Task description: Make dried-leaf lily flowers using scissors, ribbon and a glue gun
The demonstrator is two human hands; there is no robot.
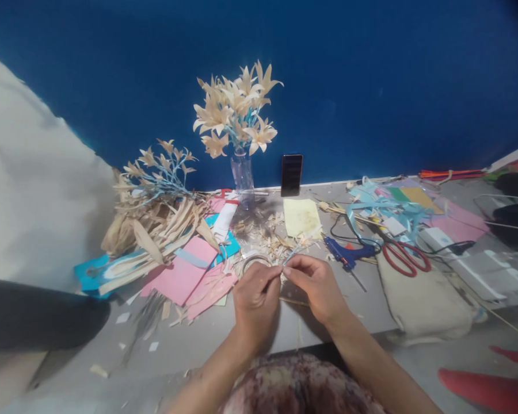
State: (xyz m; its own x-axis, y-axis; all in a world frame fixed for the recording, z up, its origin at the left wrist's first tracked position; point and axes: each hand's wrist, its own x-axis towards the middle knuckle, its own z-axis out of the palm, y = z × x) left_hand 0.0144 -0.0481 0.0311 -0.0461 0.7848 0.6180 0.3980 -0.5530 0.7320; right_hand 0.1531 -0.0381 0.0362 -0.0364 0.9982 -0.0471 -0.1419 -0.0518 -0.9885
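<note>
My left hand [256, 296] and my right hand [313, 284] meet fingertip to fingertip above the front of the table. Both are closed in a pinch on a thin light-blue strip [290, 253], whose upper end sticks out past my right fingers. The part between the fingertips is mostly hidden. A round ring-like roll [255, 258] lies just behind my left hand. Pale husk scraps [271, 236] are scattered beyond both hands. To the right of my right hand lies a blue glue gun [345, 251].
Husk flowers [237, 106] stand in a clear vase [242, 179] beside an upright phone [292, 175]. At left lie a heap of dried husks [155, 230] and pink paper [192, 270]. Red-handled scissors [406, 259], a cloth [423, 302] and a white power strip [457, 261] are at right.
</note>
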